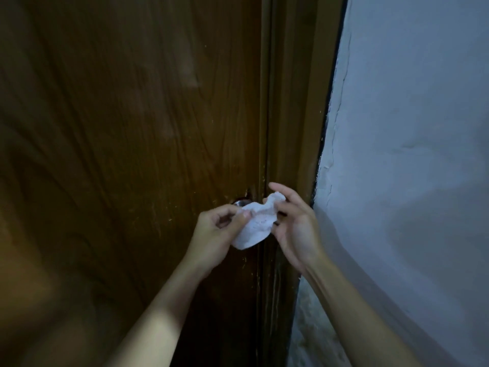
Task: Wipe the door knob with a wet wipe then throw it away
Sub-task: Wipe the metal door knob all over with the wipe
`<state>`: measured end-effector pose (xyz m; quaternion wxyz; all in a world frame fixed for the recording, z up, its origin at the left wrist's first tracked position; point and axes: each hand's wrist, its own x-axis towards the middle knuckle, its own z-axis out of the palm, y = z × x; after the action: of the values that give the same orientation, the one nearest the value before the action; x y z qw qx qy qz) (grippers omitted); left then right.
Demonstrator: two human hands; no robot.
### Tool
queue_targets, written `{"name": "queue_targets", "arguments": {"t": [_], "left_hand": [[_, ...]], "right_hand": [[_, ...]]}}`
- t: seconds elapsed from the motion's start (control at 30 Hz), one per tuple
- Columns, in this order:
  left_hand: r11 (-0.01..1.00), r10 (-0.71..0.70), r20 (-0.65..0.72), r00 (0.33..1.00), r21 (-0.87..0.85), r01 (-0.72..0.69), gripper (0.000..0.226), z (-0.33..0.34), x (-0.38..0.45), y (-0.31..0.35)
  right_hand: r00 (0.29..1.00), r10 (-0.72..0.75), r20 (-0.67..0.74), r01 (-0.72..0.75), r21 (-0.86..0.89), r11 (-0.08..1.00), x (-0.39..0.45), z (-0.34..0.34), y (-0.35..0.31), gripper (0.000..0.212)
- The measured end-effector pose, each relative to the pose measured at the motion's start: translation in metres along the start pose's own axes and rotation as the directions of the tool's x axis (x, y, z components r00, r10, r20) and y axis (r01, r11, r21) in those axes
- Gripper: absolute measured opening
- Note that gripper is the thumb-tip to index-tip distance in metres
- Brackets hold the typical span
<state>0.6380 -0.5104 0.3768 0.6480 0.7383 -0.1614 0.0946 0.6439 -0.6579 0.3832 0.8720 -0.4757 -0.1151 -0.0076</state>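
A crumpled white wet wipe [255, 225] is held between both hands in front of the door. My left hand [215, 235] pinches its left edge with thumb and fingers. My right hand [293, 225] grips its upper right corner, palm turned toward me. Just behind the wipe, a small part of the shiny metal door knob [241, 202] shows above my left hand; the rest of it is hidden by the wipe. The wipe is close to the knob, and I cannot tell whether they touch.
The brown wooden door [132, 154] fills the left and middle, shut against its frame [293, 128]. A pale painted wall [410, 168] stands on the right. The scene is dim.
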Motion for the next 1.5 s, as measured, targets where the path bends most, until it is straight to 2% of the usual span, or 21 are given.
{"name": "queue_targets", "arguments": {"t": [0.03,0.1,0.2,0.27,0.3,0.37,0.43,0.57,0.7,0.8,0.83,0.93,1.03,1.13,1.23,1.4,1.5], "left_hand": [[1.0,-0.011,-0.012,1.0,0.005,0.011,0.016,-0.001,0.0,0.0],[1.0,-0.023,-0.038,0.999,0.009,0.024,0.015,-0.003,0.001,-0.001],[0.995,-0.079,-0.175,0.981,0.048,0.088,0.01,-0.002,0.002,-0.009],[0.989,-0.095,-0.285,0.954,0.077,0.122,0.009,0.002,0.004,-0.015],[0.988,-0.076,-0.333,0.94,0.101,0.115,0.01,0.005,0.005,-0.017],[0.978,-0.017,-0.423,0.906,0.18,0.102,0.015,0.01,0.008,-0.022],[0.96,0.026,-0.488,0.873,0.255,0.114,0.016,0.013,0.012,-0.027],[0.882,0.145,-0.476,0.867,0.46,0.105,0.012,0.019,0.016,-0.038],[0.741,0.3,-0.431,0.851,0.667,0.077,0.017,0.022,0.014,-0.039],[0.599,0.438,-0.332,0.836,0.8,0.004,0.012,0.021,0.012,-0.047],[0.585,0.458,-0.304,0.835,0.81,-0.026,0.01,0.02,0.012,-0.05],[0.615,0.464,-0.264,0.846,0.783,-0.093,0.009,0.018,0.01,-0.054],[0.637,0.449,-0.259,0.855,0.764,-0.103,0.01,0.016,0.009,-0.053],[0.664,0.433,-0.276,0.858,0.741,-0.097,0.011,0.013,0.008,-0.053],[0.707,0.425,-0.279,0.861,0.696,-0.124,0.012,0.01,0.009,-0.052],[0.727,0.418,-0.265,0.869,0.671,-0.146,0.017,0.008,0.01,-0.05],[0.735,0.418,-0.235,0.878,0.656,-0.174,0.019,0.006,0.009,-0.051]], "right_hand": [[1.0,-0.012,0.015,0.013,-0.05,0.999,-0.001,0.0,-0.001,0.029],[0.994,-0.104,0.014,0.104,-0.308,0.946,-0.002,-0.003,-0.001,0.041],[0.927,-0.374,-0.013,0.252,-0.716,0.651,0.0,-0.01,0.004,0.031],[0.866,-0.499,0.006,0.282,-0.831,0.479,0.005,-0.014,0.012,0.021],[0.823,-0.564,0.072,0.329,-0.869,0.37,0.008,-0.015,0.016,0.017],[0.717,-0.629,0.3,0.434,-0.898,0.067,0.018,-0.016,0.024,0.01],[0.68,-0.561,0.472,0.478,-0.866,-0.15,0.024,-0.02,0.031,0.009],[0.706,-0.383,0.596,0.471,-0.799,-0.375,0.028,-0.03,0.041,0.027],[0.646,-0.465,0.605,0.358,-0.778,-0.516,0.031,-0.031,0.044,0.026],[0.607,-0.546,0.577,0.289,-0.801,-0.525,0.027,-0.03,0.048,0.024],[0.593,-0.569,0.57,0.318,-0.815,-0.485,0.023,-0.029,0.049,0.021],[0.572,-0.556,0.603,0.524,-0.79,-0.319,0.014,-0.023,0.05,0.021],[0.634,-0.493,0.595,0.565,-0.792,-0.23,0.012,-0.014,0.05,0.024],[0.721,-0.428,0.545,0.507,-0.836,-0.212,0.012,-0.011,0.054,0.028],[0.798,-0.381,0.467,0.451,-0.882,-0.135,0.013,-0.01,0.061,0.037],[0.847,-0.379,0.373,0.361,-0.927,-0.103,0.01,-0.003,0.067,0.044],[0.841,-0.429,0.331,0.339,-0.939,-0.06,0.007,-0.003,0.073,0.043]]}}
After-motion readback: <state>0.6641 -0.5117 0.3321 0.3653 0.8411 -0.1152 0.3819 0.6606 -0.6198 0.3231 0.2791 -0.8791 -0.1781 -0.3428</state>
